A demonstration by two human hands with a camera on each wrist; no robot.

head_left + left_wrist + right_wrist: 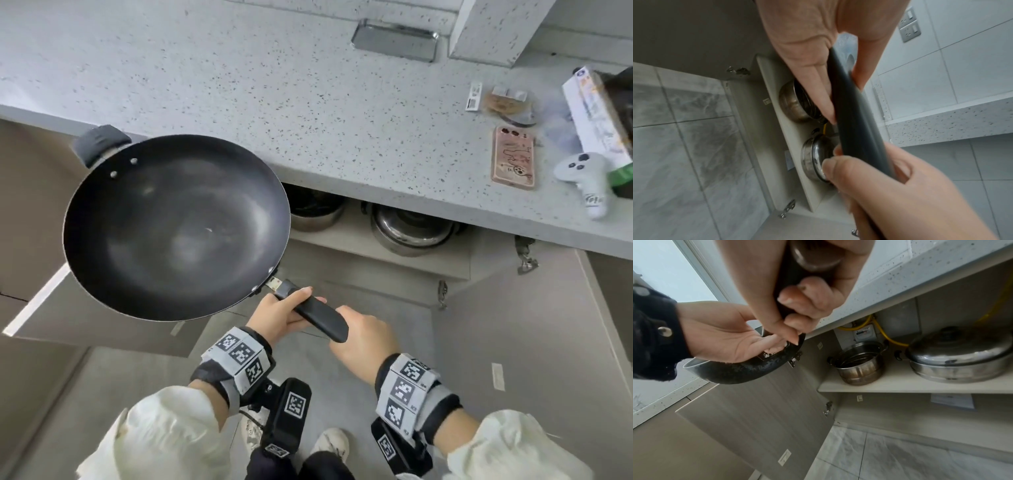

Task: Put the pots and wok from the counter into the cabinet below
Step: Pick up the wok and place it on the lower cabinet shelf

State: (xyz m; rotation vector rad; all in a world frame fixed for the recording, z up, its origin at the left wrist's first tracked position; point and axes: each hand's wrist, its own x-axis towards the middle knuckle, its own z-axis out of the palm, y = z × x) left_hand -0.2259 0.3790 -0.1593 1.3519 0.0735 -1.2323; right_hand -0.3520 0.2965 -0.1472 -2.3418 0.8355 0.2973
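Observation:
A black wok (174,226) hangs in the air in front of the speckled counter (274,85), above the open left cabinet door (85,308). Both hands hold its long black handle (320,317): my left hand (281,313) grips near the pan end, my right hand (363,342) grips the far end. In the right wrist view the right hand's fingers (807,305) curl round the handle and the wok's underside (740,371) shows. An open steel pot (859,365) and a lidded steel pot (960,356) stand on the cabinet shelf (900,386).
On the counter's right lie a pink phone (512,157), a white controller (582,181), a box (597,113) and small packets. A steel tray (395,40) sits at the back. A yellow hose (885,335) runs behind the pots. The right cabinet door (513,325) stands open.

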